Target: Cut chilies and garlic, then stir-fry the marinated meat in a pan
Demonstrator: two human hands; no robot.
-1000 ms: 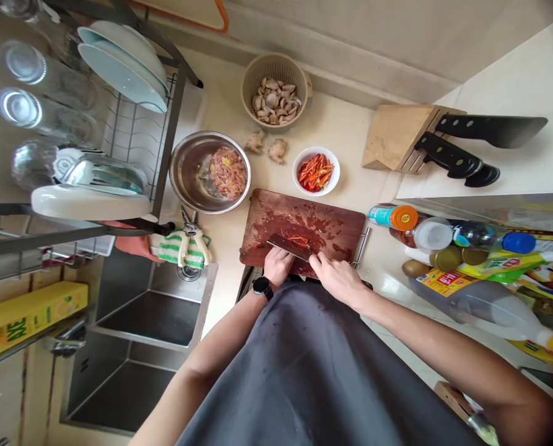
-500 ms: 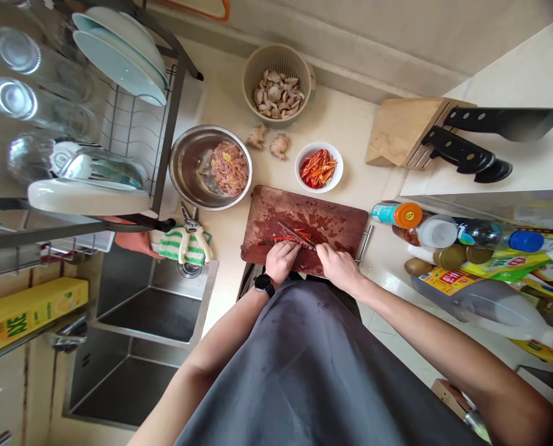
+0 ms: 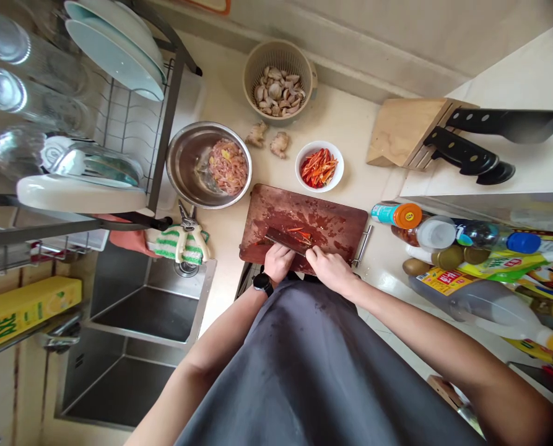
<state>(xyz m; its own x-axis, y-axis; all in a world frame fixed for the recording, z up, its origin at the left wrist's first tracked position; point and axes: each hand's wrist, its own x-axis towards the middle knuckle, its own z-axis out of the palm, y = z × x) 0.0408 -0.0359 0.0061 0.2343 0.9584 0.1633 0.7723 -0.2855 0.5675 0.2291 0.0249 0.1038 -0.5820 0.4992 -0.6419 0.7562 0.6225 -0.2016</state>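
A dark reddish cutting board [image 3: 327, 217] lies on the counter in front of me. My right hand [image 3: 329, 271] is closed round the handle of a cleaver [image 3: 283, 240], whose blade rests flat-edged on the board. My left hand [image 3: 278, 261], with a black watch on the wrist, is curled against the near side of the blade, pressing on a red chili that is mostly hidden. A few cut red chili strips [image 3: 300, 233] lie just beyond the blade. A white bowl of chili strips [image 3: 319, 166] stands behind the board.
A steel bowl of minced meat [image 3: 210, 165], two ginger pieces [image 3: 267, 138] and a basket of garlic [image 3: 278, 77] stand behind. A knife block [image 3: 409, 133] is at right, bottles [image 3: 448, 238] beside the board, a dish rack [image 3: 95, 118] and sink [image 3: 143, 322] at left.
The cleaver rose and tilted half a second ago, showing a long chili under my left hand, then came down again onto the board slightly to the left. The view drifted a little.
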